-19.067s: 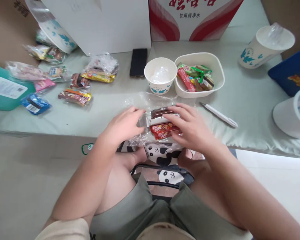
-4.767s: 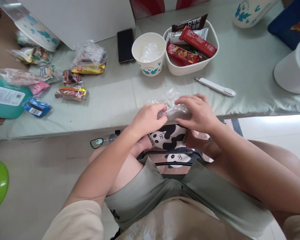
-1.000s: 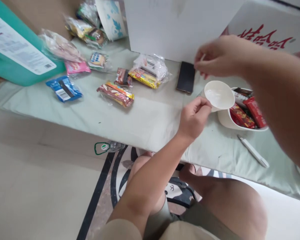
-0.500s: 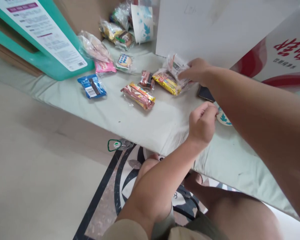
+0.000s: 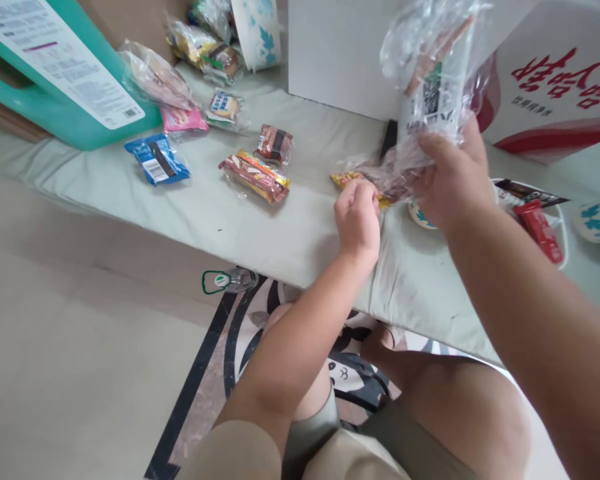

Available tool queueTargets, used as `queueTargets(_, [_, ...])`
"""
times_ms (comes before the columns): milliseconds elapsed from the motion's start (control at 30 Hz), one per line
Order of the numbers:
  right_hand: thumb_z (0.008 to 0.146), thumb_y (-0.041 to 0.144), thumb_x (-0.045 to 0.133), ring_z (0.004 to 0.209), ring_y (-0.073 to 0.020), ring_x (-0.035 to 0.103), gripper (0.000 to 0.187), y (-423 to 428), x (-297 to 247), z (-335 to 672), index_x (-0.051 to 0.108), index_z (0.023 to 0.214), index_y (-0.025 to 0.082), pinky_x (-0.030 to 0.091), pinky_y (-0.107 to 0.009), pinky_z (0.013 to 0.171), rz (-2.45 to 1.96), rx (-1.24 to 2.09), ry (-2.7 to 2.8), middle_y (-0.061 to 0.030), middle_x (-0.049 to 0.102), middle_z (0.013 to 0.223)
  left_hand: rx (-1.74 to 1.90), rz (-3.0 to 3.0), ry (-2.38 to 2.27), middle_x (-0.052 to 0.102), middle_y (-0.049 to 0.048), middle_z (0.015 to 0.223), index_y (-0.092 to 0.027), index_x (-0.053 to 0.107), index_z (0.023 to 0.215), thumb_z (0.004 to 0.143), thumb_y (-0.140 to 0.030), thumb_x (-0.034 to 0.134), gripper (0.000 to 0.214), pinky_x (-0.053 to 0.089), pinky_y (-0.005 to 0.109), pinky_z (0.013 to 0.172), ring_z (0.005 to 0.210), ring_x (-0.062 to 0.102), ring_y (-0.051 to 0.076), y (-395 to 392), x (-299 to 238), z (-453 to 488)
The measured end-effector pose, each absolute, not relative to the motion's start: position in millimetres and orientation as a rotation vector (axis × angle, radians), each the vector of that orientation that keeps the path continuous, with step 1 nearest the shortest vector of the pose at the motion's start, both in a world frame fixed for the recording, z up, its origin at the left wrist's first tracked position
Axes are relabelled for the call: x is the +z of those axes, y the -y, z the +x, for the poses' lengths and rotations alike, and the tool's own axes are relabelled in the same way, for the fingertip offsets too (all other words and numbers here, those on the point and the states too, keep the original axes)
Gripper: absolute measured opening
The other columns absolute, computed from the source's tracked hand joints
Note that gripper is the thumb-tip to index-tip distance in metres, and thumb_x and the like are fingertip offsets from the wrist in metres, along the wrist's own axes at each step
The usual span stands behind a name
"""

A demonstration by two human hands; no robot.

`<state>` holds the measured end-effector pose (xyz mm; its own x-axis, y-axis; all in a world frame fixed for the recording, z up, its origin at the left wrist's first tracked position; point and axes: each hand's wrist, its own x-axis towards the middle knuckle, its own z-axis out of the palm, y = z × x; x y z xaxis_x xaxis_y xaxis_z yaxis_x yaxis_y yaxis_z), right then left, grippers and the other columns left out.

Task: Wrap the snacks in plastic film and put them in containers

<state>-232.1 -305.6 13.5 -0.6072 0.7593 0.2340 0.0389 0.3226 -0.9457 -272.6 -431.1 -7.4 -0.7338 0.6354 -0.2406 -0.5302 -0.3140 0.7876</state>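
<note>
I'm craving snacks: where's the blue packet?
In the head view, the blue packet lies at left on the table, near the teal jug and pink packet.

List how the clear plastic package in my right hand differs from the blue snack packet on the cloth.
Pose: the clear plastic package is raised in the right hand, while the blue snack packet lies on the pale green cloth.
Colour: the clear plastic package is mostly see-through with white and dark printing; the blue snack packet is mostly solid blue.
Shared: both have glossy, crinkled wrapping.

Cloth (image 5: pixel 307 200) open left of yellow pack (image 5: pixel 345 178); white box (image 5: pixel 337 63) behind.
</note>
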Motion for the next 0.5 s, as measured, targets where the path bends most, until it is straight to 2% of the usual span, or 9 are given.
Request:
queueTargets(133, [0.078, 0.025, 0.062, 0.098, -0.0116, 0.068, 0.034, 324.5, 20.0, -218.9, 0.048, 0.107, 0.033, 0.051, -0.028, 0.075, -0.815, 1.795, 1.562, 0.0039, 0.068, 0.114, 2.04, 0.121, -1.282, 0.034, -0.0033, 0.065, -0.022, 0.034, 0.071, 0.104, -0.036, 0.047, 0.038, 0.034, 0.025, 0.058, 0.058, 0.036, 0.009, 424.0, -16.2, -273.2])
queueTargets(300, [0.063, 0.041, 0.072, 0.1, -0.014, 0.065, 0.039, 329.9, 26.7, -207.6, 0.049, 0.093, 0.029, 0.053, -0.034, 0.085, -0.626, 1.9, 1.541, -0.0004, 0.065, 0.124, 2.006, 0.224, -1.397, 0.045, -0.0009, 0.075, -0.022, 0.043, 0.081, 0.101, -0.045, 0.055, 0.033, 0.04, 0.026, 0.066, 0.07, 0.05, 0.013, 417.5, -27.3, -271.8])
queueTargets(400, [0.062, 0.052, 0.075, 0.108, -0.0185, 0.064, 0.043, 327.5, 31.1, -201.3, 0.052, 0.09, 0.028, 0.053, -0.037, 0.086, -0.69, 1.897, 1.578, -0.0042, 0.065, 0.133, 1.952, 0.182, -1.376, 0.051, 0.0004, 0.084, -0.023, 0.047, 0.09, 0.101, -0.044, 0.053, 0.024, 0.042, 0.026, 0.068, 0.077, 0.055, 0.014, 413.0, -31.5, -270.2])
queueTargets(500, [0.069, 0.045, 0.074, 0.109, -0.0174, 0.065, 0.034, 329.4, 41.3, -193.7, 0.058, 0.095, 0.028, 0.055, -0.035, 0.089, -0.754, 1.927, 1.435, -0.0029, 0.064, 0.135, 1.953, 0.143, -1.358, 0.057, 0.0022, 0.096, -0.023, 0.05, 0.102, 0.101, -0.041, 0.054, 0.018, 0.045, 0.026, 0.074, 0.088, 0.06, 0.014, 410.4, -32.8, -267.8])
